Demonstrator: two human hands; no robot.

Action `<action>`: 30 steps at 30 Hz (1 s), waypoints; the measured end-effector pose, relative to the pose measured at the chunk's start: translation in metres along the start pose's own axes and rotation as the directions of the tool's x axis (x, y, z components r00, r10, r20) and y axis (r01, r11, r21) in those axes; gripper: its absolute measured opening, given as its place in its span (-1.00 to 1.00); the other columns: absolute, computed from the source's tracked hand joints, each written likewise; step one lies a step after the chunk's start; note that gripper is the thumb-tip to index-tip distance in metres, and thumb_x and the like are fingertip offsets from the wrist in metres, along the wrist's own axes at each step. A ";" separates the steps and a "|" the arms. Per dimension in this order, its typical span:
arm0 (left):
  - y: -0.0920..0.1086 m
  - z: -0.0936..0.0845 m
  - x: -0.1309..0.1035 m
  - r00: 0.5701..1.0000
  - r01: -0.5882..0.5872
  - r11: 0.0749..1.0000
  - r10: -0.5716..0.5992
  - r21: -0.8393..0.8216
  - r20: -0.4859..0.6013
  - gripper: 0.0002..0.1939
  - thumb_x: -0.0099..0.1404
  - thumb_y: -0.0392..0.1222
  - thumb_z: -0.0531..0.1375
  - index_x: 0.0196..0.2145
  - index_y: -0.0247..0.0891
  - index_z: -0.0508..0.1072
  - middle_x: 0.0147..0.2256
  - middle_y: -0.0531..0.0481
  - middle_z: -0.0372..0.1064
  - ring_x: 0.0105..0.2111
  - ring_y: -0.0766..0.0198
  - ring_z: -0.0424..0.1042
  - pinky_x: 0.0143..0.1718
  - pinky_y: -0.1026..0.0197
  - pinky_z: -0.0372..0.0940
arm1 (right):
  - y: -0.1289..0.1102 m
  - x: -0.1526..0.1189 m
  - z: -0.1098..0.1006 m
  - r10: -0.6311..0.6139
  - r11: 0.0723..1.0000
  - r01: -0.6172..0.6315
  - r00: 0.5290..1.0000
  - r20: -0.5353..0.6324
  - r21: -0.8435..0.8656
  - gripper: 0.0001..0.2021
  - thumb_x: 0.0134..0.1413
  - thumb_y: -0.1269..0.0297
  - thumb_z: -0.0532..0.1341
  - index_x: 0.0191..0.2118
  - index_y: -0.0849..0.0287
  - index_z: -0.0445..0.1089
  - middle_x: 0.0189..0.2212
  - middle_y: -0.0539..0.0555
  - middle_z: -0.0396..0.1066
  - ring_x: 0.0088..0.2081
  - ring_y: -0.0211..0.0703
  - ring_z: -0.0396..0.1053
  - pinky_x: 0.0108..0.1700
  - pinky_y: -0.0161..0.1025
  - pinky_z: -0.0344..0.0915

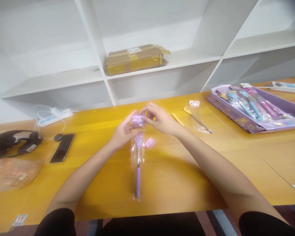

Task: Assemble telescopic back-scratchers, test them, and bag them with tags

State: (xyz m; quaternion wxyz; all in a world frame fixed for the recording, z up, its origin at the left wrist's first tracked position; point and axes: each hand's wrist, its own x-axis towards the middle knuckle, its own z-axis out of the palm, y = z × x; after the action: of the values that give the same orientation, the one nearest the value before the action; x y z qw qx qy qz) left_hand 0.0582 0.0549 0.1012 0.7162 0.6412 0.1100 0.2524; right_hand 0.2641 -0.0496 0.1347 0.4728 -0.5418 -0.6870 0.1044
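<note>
A purple back scratcher lies in a clear plastic bag, its hand-shaped end pointing away from me. At the bag's top is a small printed header card. My left hand pinches the card at its left side. At the right side my right hand holds the card between thumb and fingers. Just right of the bag a loose pink card lies on the table. Farther right are a yellow handle piece and a yellow-headed back scratcher beside a clear bag.
At the right stands a purple display box of bagged back scratchers. The left side has a phone, a power strip, a black strapped item and an orange plastic bag. A taped carton sits on the shelf.
</note>
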 end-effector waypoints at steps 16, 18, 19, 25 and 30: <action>-0.006 -0.004 0.009 0.991 0.103 0.961 -0.120 -0.256 -0.055 -0.16 0.16 -0.32 0.39 0.38 -0.09 0.36 0.48 -0.20 0.15 0.23 -0.08 0.47 0.17 -0.11 0.48 | 0.015 -0.003 0.009 -0.087 0.986 0.097 0.993 0.077 -0.135 -0.83 0.40 0.27 0.22 0.02 0.07 0.51 -0.02 0.16 0.42 -0.20 -0.14 0.42 -0.18 -0.16 0.39; -0.006 -0.002 0.008 0.992 0.103 0.964 -0.117 -0.243 -0.041 -0.15 0.16 -0.30 0.41 0.39 -0.05 0.35 0.49 -0.19 0.12 0.23 -0.08 0.48 0.15 -0.11 0.51 | 0.018 -0.001 0.011 -0.012 0.999 0.013 1.000 0.019 -0.037 -0.72 0.35 0.26 0.28 0.13 0.08 0.43 -0.11 0.10 0.49 -0.27 -0.17 0.43 -0.19 -0.17 0.40; -0.006 -0.002 0.008 0.993 0.102 0.965 -0.112 -0.241 -0.031 -0.15 0.16 -0.29 0.42 0.38 -0.03 0.36 0.50 -0.18 0.10 0.24 -0.08 0.47 0.14 -0.11 0.51 | 0.020 0.000 0.012 0.028 1.000 -0.028 1.000 -0.002 0.007 -0.67 0.33 0.25 0.31 0.16 0.09 0.40 -0.15 0.08 0.52 -0.30 -0.18 0.43 -0.20 -0.17 0.41; -0.012 0.005 0.008 0.996 0.073 0.978 -0.082 -0.194 -0.036 0.07 0.16 -0.26 0.51 0.48 0.22 0.14 0.40 -0.16 0.27 0.10 0.00 0.59 0.06 -0.04 0.54 | 0.028 0.003 0.016 0.092 0.995 -0.090 0.994 -0.058 0.033 -0.83 0.32 0.28 0.29 -0.03 0.12 0.55 -0.22 0.08 0.56 -0.27 -0.17 0.48 -0.15 -0.15 0.42; -0.031 0.002 0.011 0.978 0.161 0.970 -0.182 -0.181 -0.106 -0.27 0.18 -0.15 0.54 0.27 -0.13 0.46 0.04 -0.17 0.59 -0.12 0.05 0.67 0.03 -0.03 0.53 | 0.028 0.002 0.013 -0.001 1.000 0.000 0.998 -0.064 -0.017 -0.85 0.35 0.31 0.26 -0.12 0.13 0.61 -0.24 0.08 0.49 -0.25 -0.17 0.46 -0.15 -0.15 0.42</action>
State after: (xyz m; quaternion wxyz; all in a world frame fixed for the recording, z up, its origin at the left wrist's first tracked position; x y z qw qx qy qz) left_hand 0.0756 0.0569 0.0731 0.7797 0.5489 0.1866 0.2366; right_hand 0.2724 -0.0317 0.1102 0.4899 -0.5489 -0.6724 0.0808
